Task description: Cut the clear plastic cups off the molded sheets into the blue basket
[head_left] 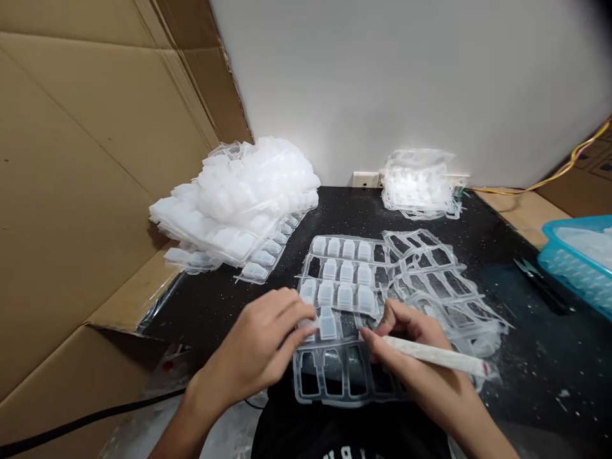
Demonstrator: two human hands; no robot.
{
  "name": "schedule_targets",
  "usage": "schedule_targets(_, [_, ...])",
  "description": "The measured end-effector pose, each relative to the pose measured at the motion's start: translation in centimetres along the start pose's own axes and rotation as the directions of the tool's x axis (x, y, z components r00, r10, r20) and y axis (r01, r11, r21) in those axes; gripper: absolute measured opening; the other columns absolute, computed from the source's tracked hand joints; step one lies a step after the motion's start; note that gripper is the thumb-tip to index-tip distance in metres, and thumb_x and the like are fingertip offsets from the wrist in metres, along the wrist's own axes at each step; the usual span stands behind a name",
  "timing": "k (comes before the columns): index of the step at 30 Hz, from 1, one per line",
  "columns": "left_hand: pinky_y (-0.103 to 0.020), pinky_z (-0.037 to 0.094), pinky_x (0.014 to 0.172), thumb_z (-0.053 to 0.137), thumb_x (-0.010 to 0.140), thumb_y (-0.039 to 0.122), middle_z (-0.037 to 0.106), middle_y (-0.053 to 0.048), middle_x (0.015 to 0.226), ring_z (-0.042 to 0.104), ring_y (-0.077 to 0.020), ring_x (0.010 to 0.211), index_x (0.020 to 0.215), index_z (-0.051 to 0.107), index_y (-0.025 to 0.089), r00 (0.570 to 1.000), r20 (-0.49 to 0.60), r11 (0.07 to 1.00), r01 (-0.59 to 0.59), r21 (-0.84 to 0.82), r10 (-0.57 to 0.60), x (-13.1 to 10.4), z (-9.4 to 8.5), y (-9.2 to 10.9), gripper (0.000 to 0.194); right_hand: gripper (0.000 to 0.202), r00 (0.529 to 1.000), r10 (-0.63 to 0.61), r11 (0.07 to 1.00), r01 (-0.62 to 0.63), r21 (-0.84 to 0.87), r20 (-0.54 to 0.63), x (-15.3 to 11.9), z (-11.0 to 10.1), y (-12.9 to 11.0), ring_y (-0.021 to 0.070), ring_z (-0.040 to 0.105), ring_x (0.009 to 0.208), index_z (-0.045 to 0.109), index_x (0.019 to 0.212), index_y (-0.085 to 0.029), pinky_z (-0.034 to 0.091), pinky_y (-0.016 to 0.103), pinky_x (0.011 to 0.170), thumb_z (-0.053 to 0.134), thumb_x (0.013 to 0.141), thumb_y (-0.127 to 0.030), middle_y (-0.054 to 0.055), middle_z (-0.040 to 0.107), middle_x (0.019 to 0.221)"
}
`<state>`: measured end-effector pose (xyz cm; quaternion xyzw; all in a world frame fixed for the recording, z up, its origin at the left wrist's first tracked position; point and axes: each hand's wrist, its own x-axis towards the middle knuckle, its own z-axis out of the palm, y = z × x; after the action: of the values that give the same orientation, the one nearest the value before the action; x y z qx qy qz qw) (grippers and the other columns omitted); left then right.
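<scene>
A translucent moulded plastic sheet [347, 295] lies in front of me, with rows of small tab-like pieces in its upper part and cut-out openings in the nearest row. My left hand [268, 338] is at its left edge, thumb and forefinger pinched around a piece in the fourth row. In my right hand [406, 335] is a slim, pen-like tool [435, 356] with a white-wrapped handle, held like a pencil. Its working tip is hidden by the fingers, low over the same row. To the right, a tangle of cut-out plastic frames [437, 274] touches the sheet.
A tall pile of similar plastic sheets [248, 197] stands at the back left, beside a cardboard wall [95, 127]. More plastic frames [418, 185] are stacked by the wall sockets [365, 180]. On the right are dark-handled pliers or cutters [542, 287] and a blue basket [576, 261].
</scene>
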<state>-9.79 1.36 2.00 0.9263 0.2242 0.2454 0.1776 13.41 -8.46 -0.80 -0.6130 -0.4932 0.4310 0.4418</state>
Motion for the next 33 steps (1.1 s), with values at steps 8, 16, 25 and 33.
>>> schedule_targets(8, [-0.031,0.040,0.072,0.054,0.099,0.024,0.055,-0.005,0.098,0.052,-0.0197,0.086,0.119,0.057,0.021,0.970,0.236,0.976,-0.101,0.191,0.054,0.9,1.2,0.3,0.020,0.030,0.995,-0.037,0.999,0.039,-0.012,0.095,0.9,1.4,-0.2,0.0119,0.038,0.060,0.046,0.072,-0.021,0.028,0.026,0.054,0.061,0.090,-0.040,-0.005,0.047,0.064])
schedule_targets(16, [-0.034,0.035,0.066,0.053,0.092,0.011,0.052,-0.004,0.087,0.047,-0.0204,0.078,0.099,0.063,0.020,0.970,0.214,0.898,-0.192,0.396,0.113,1.0,2.1,1.0,0.014,0.026,0.995,-0.054,0.998,0.057,-0.035,0.087,1.1,1.5,-0.4,0.0116,0.037,0.059,0.043,0.066,-0.021,0.027,0.025,0.054,0.061,0.083,-0.031,-0.005,0.042,0.061])
schedule_targets(25, [-0.026,0.043,0.066,0.059,0.098,0.041,0.047,0.000,0.084,0.045,-0.0127,0.070,0.092,0.056,0.024,0.573,-0.588,0.727,0.020,-0.686,-0.571,1.2,0.4,-2.7,0.018,0.029,0.997,0.005,0.997,0.001,-0.080,0.073,1.0,1.5,0.0,0.0129,0.038,0.060,0.041,0.066,-0.022,0.027,0.026,0.055,0.061,0.084,-0.035,-0.004,0.043,0.062])
schedule_targets(33, [-0.028,0.038,0.066,0.058,0.094,0.012,0.048,-0.002,0.084,0.045,-0.0152,0.076,0.099,0.061,0.021,0.963,-0.240,0.959,-0.051,0.278,0.121,-1.2,-1.2,-0.7,0.011,0.034,0.995,-0.048,0.998,0.046,0.032,0.083,1.0,1.8,-0.3,0.0135,0.040,0.061,0.045,0.072,-0.022,0.031,0.026,0.055,0.063,0.090,-0.044,-0.003,0.049,0.065])
